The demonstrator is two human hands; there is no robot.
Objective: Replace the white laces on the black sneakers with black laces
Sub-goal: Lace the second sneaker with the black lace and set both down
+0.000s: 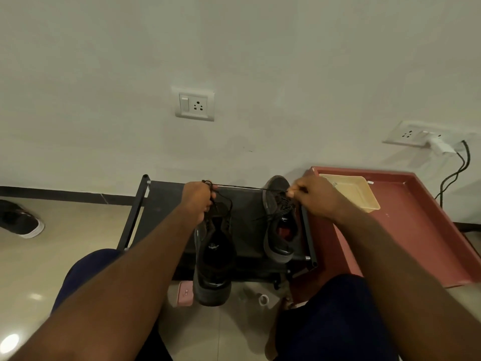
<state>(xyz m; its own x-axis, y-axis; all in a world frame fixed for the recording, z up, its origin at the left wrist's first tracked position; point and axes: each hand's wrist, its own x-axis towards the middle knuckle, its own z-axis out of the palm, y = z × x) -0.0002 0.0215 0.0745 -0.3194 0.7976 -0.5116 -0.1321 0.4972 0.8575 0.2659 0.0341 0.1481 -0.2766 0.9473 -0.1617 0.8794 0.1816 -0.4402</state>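
Observation:
Two black sneakers stand on a low black rack (161, 201). The left sneaker (213, 259) hangs over the rack's front edge, toe under my left hand. The right sneaker (279, 225) sits further back with black lacing across its tongue. A black lace (242, 186) runs taut between my hands. My left hand (197, 201) is fisted on one end, above the left sneaker's toe. My right hand (312, 196) pinches the other end over the right sneaker's toe. No white laces are in view.
A red tray-like table (406, 230) holding a beige plastic tray (356, 191) stands to the right of the rack. A pink phone (185, 293) and a small white ring (263, 299) lie on the tiled floor. Another black shoe (20, 220) lies far left. Wall sockets and cables are behind.

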